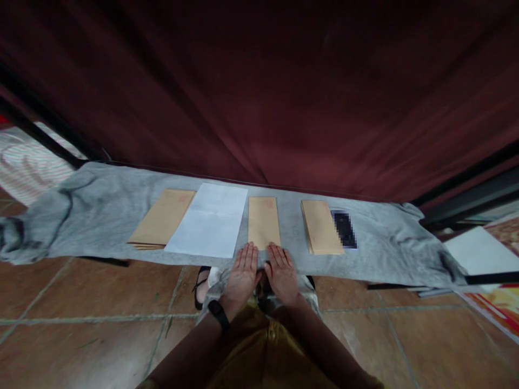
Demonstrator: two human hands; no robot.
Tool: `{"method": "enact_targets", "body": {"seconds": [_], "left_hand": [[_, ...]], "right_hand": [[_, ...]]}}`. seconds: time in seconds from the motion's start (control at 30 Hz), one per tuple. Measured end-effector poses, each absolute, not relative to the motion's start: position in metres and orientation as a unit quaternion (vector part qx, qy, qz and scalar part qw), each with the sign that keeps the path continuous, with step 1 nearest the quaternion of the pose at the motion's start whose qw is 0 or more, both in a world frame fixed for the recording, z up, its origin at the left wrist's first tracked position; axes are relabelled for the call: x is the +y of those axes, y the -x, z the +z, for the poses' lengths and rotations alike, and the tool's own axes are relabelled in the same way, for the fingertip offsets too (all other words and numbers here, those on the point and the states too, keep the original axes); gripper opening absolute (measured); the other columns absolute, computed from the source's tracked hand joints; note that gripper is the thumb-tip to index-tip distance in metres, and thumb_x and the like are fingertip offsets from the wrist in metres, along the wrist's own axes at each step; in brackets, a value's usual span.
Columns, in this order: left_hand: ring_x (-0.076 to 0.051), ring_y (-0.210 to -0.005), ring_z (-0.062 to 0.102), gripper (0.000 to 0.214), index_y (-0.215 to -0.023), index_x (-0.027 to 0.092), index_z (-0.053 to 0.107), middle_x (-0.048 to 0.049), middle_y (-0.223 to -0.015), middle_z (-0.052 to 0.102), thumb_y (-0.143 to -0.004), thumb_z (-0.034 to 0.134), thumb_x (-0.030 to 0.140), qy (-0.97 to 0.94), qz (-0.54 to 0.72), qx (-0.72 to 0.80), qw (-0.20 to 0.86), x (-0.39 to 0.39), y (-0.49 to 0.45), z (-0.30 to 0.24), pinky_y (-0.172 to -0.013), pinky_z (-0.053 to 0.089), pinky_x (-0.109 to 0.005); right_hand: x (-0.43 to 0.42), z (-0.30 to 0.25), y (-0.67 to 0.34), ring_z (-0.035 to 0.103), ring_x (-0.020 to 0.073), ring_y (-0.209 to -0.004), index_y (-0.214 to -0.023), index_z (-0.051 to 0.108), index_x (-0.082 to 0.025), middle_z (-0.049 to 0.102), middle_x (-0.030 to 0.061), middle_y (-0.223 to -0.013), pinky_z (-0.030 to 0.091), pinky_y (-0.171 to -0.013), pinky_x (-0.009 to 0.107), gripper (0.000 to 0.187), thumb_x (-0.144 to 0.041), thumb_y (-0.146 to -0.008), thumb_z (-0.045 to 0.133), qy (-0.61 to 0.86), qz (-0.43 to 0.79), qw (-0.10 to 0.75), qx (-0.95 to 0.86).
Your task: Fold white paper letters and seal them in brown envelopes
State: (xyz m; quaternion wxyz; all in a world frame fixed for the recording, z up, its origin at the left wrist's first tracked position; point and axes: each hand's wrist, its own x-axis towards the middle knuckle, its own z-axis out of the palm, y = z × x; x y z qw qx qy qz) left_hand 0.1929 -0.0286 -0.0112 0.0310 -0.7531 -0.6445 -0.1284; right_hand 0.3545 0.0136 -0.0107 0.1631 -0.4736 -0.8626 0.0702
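Observation:
My left hand (242,273) and my right hand (281,270) lie flat, fingers stretched out, side by side on the near edge of a grey cloth (101,208). Their fingertips reach the near end of a single brown envelope (263,221) lying in the middle. Left of it is a white sheet of paper (208,219), which overlaps a stack of brown envelopes (160,217). To the right lies another stack of brown envelopes (321,227), with a blurred dark card (344,229) beside it. Both hands hold nothing.
A dark red curtain (284,97) hangs right behind the cloth-covered surface. Brown tiled floor (81,313) lies below, with my sandalled feet (201,286) under the edge. A white board (478,251) and colourful prints are at the right.

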Motion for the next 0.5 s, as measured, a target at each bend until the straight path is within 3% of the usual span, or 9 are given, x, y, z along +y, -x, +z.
{"method": "enact_targets", "body": {"seconds": [0.27, 0.4, 0.5], "left_hand": [[-0.033, -0.14, 0.047, 0.051, -0.14, 0.008, 0.051, -0.0225, -0.15, 0.051, -0.1, 0.041, 0.038, 0.703, -0.17, -0.69, -0.022, -0.02, -0.196, 0.001, -0.115, 0.04, -0.049], [-0.029, -0.122, 0.059, 0.036, -0.124, 0.009, 0.062, -0.0199, -0.13, 0.064, -0.099, 0.041, 0.025, 0.647, -0.193, -0.733, -0.077, 0.003, -0.197, 0.022, -0.106, 0.046, -0.043], [-0.029, -0.112, 0.061, 0.039, -0.13, 0.009, 0.057, -0.0173, -0.114, 0.066, -0.093, 0.049, 0.017, 0.612, -0.2, -0.758, -0.1, 0.018, -0.197, 0.032, -0.1, 0.048, -0.042]], "right_hand": [[0.016, -0.014, -0.361, 0.039, 0.0241, -0.147, -0.155, 0.039, -0.013, 0.046, 0.013, -0.156, 0.027, -0.123, 0.048, 0.053, -0.034, -0.107, 0.032, 0.49, 0.077, 0.166, -0.852], [0.015, -0.013, -0.358, 0.04, 0.0251, -0.146, -0.154, 0.039, -0.011, 0.044, 0.013, -0.157, 0.025, -0.123, 0.048, 0.053, -0.033, -0.106, 0.032, 0.493, 0.074, 0.165, -0.851], [0.015, -0.012, -0.357, 0.041, 0.025, -0.146, -0.154, 0.04, -0.011, 0.044, 0.0129, -0.157, 0.026, -0.123, 0.048, 0.052, -0.032, -0.107, 0.032, 0.497, 0.071, 0.165, -0.849]]}}
